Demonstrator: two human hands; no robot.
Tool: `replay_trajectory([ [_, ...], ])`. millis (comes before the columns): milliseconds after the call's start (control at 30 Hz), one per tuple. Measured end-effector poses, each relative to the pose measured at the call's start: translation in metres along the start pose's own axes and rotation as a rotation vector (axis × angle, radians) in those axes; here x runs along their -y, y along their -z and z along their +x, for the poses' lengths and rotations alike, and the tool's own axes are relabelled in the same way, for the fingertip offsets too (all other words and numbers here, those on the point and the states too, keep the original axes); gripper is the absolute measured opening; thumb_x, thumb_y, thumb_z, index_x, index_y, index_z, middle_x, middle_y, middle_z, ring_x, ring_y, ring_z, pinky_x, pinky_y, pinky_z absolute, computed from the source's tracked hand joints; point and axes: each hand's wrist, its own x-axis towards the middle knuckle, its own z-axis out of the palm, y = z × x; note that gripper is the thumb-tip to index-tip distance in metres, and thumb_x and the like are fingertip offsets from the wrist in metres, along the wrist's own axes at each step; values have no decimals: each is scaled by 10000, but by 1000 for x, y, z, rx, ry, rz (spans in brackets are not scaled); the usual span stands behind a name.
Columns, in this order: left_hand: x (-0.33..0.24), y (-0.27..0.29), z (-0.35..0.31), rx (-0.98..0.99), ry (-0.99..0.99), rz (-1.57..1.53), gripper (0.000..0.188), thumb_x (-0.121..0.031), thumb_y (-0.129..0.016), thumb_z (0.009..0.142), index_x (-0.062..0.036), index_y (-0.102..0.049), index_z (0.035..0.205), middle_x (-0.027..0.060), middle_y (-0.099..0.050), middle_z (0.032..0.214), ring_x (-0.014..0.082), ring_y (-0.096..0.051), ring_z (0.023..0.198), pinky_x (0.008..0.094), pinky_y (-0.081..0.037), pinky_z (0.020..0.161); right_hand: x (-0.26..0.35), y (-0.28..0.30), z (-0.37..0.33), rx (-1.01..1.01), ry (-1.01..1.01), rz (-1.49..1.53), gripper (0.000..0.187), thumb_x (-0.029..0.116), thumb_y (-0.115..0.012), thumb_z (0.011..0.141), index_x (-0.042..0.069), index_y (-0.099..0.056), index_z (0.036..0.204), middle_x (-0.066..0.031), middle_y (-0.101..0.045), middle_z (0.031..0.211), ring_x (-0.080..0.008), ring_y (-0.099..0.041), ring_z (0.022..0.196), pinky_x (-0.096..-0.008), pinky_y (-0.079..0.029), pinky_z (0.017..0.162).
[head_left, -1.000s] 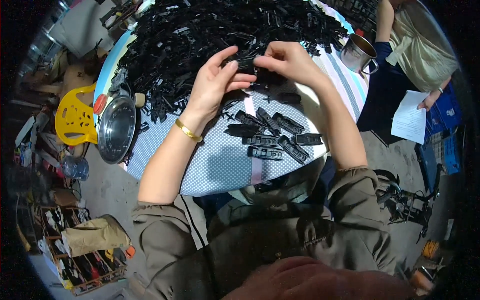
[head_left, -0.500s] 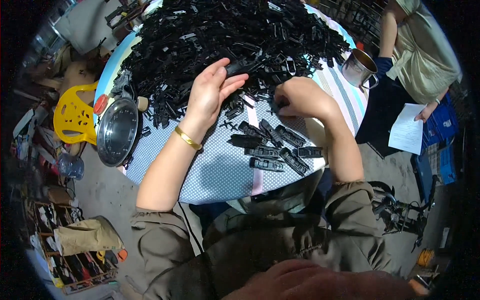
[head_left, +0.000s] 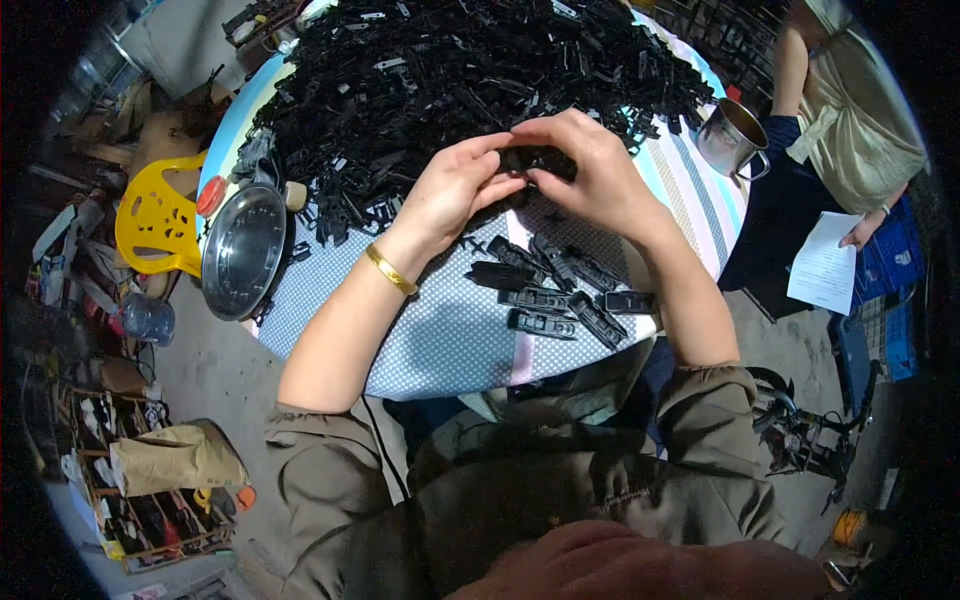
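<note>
My left hand (head_left: 455,190), with a gold bangle at its wrist, is closed on one end of a black plastic part (head_left: 528,160). At the other end, the curled fingers and thumb of my right hand (head_left: 590,170) grip the same part. Fingers cover much of it, so its full shape is hidden. Behind both hands rises a big heap of black plastic pieces (head_left: 440,80). Nearer to me, several long black parts (head_left: 545,298) lie in a loose group on the dotted tablecloth (head_left: 440,345).
A steel bowl (head_left: 243,255) sits at the table's left edge beside a red lid (head_left: 211,196). The metal mug (head_left: 730,140) stands at the right edge. A yellow chair (head_left: 158,220) is on the left. Another person holds a paper sheet (head_left: 823,262) at the right.
My right hand has moved up and left from the heap's near edge to meet my left hand. My left hand has come slightly right and down; both now grip the black part.
</note>
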Motion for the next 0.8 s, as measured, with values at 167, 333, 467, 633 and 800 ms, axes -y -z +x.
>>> replay_trajectory([
  [167, 3, 4, 1, 37, -8, 46, 328, -64, -383, 902, 66, -402, 1203, 75, -545, 954, 123, -584, 855, 244, -493, 827, 2, -1, 0, 5, 9, -51, 382, 8, -659, 643, 41, -572, 1013, -96, -594, 907, -231, -564, 849, -317, -487, 705],
  [333, 6, 10, 5, 111, -37, 137, 329, -70, -414, 893, 53, -428, 1198, 89, -558, 1026, 101, -574, 842, 195, -495, 755, 16, -4, 1, -18, 93, -62, 386, 3, -667, 635, 56, -585, 1008, -95, -576, 844, -244, -567, 791, -314, -486, 658],
  [467, 4, 2, 1, 55, -134, 204, 354, -62, -484, 864, 49, -433, 1197, 79, -561, 1007, 110, -580, 819, 201, -500, 718, 8, -9, 1, -57, 65, -7, 395, 4, -674, 651, 32, -576, 1032, -112, -585, 884, -233, -589, 821, -307, -496, 685],
  [633, -2, 4, -1, 61, -272, 233, 505, -40, -515, 845, 48, -285, 1286, 111, -570, 973, 127, -581, 821, 224, -505, 711, -6, -11, 3, -9, -316, 638, 331, 113, -654, 758, -2, -578, 1059, -112, -606, 1026, -172, -598, 904, -265, -472, 798],
  [800, -3, 7, 1, 147, -326, 244, 533, -115, -540, 847, 9, -290, 1302, 102, -584, 981, 142, -588, 859, 270, -495, 777, -16, 2, 1, 129, -498, 826, 291, 186, -688, 738, 23, -642, 975, -76, -650, 851, -99, -591, 810, -226, -464, 728],
])
